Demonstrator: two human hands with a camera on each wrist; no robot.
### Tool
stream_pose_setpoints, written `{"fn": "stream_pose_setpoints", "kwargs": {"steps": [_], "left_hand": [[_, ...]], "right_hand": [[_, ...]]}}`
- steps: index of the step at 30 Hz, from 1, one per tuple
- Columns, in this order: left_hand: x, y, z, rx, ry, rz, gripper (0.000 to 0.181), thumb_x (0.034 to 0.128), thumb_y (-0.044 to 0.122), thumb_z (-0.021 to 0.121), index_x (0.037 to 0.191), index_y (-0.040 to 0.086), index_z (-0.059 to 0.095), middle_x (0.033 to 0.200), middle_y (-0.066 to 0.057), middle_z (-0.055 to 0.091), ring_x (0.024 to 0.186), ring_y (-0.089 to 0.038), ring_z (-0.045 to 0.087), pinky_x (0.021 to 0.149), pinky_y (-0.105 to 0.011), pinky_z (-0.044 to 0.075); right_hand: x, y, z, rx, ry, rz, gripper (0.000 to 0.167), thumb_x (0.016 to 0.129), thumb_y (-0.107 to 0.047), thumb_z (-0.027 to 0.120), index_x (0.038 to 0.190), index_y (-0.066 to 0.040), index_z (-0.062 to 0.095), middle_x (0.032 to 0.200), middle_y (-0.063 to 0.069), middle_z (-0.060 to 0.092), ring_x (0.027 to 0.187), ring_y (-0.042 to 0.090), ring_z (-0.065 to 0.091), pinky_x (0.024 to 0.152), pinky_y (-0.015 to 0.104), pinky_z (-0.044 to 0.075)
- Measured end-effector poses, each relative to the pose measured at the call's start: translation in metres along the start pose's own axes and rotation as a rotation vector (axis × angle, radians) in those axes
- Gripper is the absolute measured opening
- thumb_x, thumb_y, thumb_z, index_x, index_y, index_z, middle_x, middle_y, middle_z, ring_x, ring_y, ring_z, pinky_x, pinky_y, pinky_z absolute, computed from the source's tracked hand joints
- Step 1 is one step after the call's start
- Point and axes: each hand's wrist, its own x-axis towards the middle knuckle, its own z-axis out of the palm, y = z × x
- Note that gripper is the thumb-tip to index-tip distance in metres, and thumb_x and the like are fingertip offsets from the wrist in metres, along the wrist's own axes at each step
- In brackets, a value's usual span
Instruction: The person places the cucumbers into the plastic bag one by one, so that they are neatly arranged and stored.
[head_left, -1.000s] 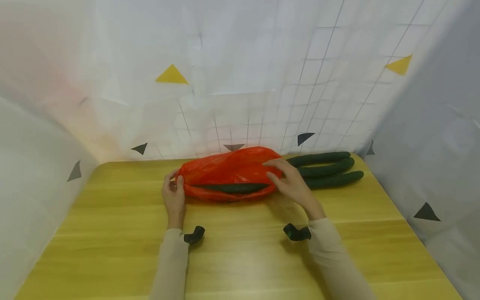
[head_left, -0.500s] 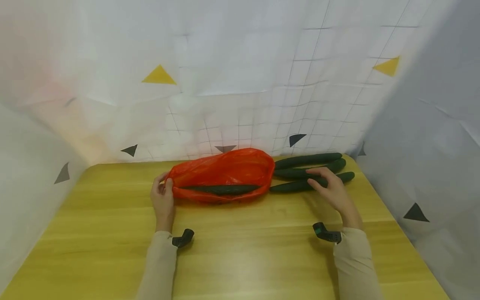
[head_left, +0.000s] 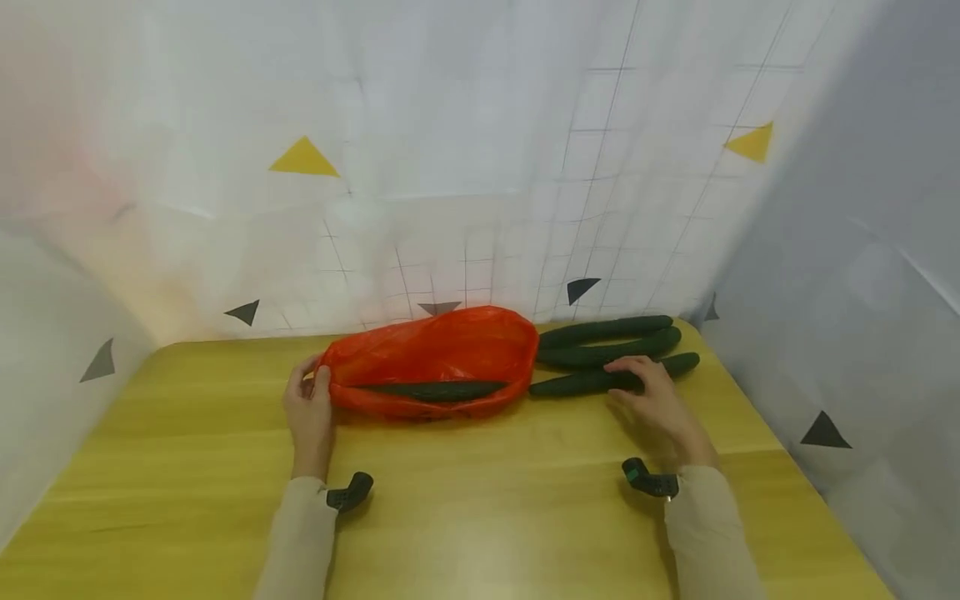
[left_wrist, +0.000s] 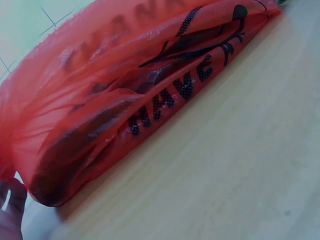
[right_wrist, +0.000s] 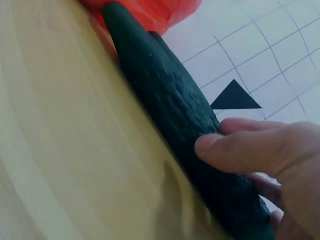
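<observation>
My left hand (head_left: 310, 417) pinches the left end of a red plastic bag (head_left: 431, 343), which lies on its side with its mouth gaping toward me. Inside, a dark green cucumber (head_left: 438, 391) shows along the lower lip. Black lettering marks the bag (left_wrist: 172, 92) in the left wrist view. My right hand (head_left: 660, 408) is at the nearest of three loose cucumbers (head_left: 573, 383), thumb on the near side and fingers over the far side. In the right wrist view the thumb (right_wrist: 235, 147) overlaps that cucumber (right_wrist: 160, 95); whether it presses on it cannot be told.
Two more cucumbers (head_left: 603, 331) lie behind the nearest one, left ends close to the bag. A yellow wooden table (head_left: 465, 500) meets a white sheet wall (head_left: 450, 167) at the back and grey sheeting (head_left: 862, 275) on the right. Each wrist wears a black camera mount (head_left: 648, 479).
My right hand has moved right from the bag's right end and lowered over the nearest loose cucumber. The left hand keeps hold of the bag. The whole view has shifted slightly.
</observation>
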Motion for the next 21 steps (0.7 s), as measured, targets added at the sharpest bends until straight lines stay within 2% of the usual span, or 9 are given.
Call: {"fn": "stream_pose_setpoints", "kwargs": {"steps": [2, 6, 9, 13, 17, 21], "left_hand": [[-0.001, 0.0, -0.003, -0.017, 0.01, -0.006, 0.028, 0.0937, 0.013, 0.057, 0.12, 0.006, 0.061, 0.107, 0.005, 0.057, 0.078, -0.01, 0.05, 0.065, -0.011, 0.045], [-0.001, -0.002, -0.004, -0.031, 0.003, 0.002, 0.029, 0.0936, 0.017, 0.058, 0.121, 0.007, 0.061, 0.109, 0.004, 0.057, 0.079, -0.009, 0.05, 0.067, -0.011, 0.045], [-0.006, -0.003, -0.008, -0.016, -0.005, -0.015, 0.03, 0.0937, 0.016, 0.058, 0.121, 0.005, 0.06, 0.109, 0.004, 0.057, 0.079, -0.009, 0.051, 0.066, -0.011, 0.045], [-0.012, -0.006, -0.009, -0.039, 0.005, -0.035, 0.029, 0.0939, 0.015, 0.057, 0.121, 0.004, 0.06, 0.11, 0.004, 0.056, 0.083, -0.011, 0.053, 0.068, -0.011, 0.046], [-0.009, -0.004, -0.009, -0.053, -0.004, -0.035, 0.03, 0.0945, 0.018, 0.057, 0.122, 0.007, 0.06, 0.113, 0.004, 0.056, 0.088, -0.012, 0.053, 0.073, -0.011, 0.046], [-0.008, -0.002, -0.009, -0.038, -0.022, -0.063, 0.03, 0.095, 0.021, 0.056, 0.123, 0.01, 0.059, 0.114, 0.005, 0.055, 0.089, -0.012, 0.052, 0.074, -0.011, 0.046]], "right_hand": [[-0.001, 0.001, 0.002, -0.032, 0.015, -0.012, 0.038, 0.083, -0.009, 0.071, 0.119, -0.004, 0.06, 0.125, 0.021, 0.053, 0.123, 0.043, 0.041, 0.106, 0.07, 0.005], [-0.002, 0.003, 0.004, -0.072, 0.026, -0.001, 0.042, 0.082, -0.009, 0.072, 0.122, -0.007, 0.058, 0.127, 0.02, 0.052, 0.126, 0.042, 0.038, 0.107, 0.07, 0.001], [-0.01, 0.004, 0.01, -0.076, 0.023, 0.006, 0.043, 0.081, -0.008, 0.072, 0.122, -0.007, 0.058, 0.128, 0.022, 0.051, 0.126, 0.043, 0.036, 0.105, 0.072, 0.002], [-0.013, 0.005, 0.013, -0.101, 0.036, -0.015, 0.044, 0.081, -0.005, 0.071, 0.123, -0.006, 0.058, 0.129, 0.023, 0.049, 0.126, 0.045, 0.035, 0.104, 0.073, 0.003], [-0.013, 0.005, 0.018, -0.131, 0.061, -0.004, 0.045, 0.081, -0.004, 0.071, 0.124, -0.008, 0.058, 0.128, 0.022, 0.049, 0.125, 0.046, 0.034, 0.103, 0.073, 0.004], [-0.014, 0.006, 0.02, -0.162, 0.087, 0.027, 0.046, 0.08, -0.006, 0.072, 0.124, -0.011, 0.058, 0.128, 0.02, 0.049, 0.123, 0.048, 0.033, 0.102, 0.073, 0.002]]}}
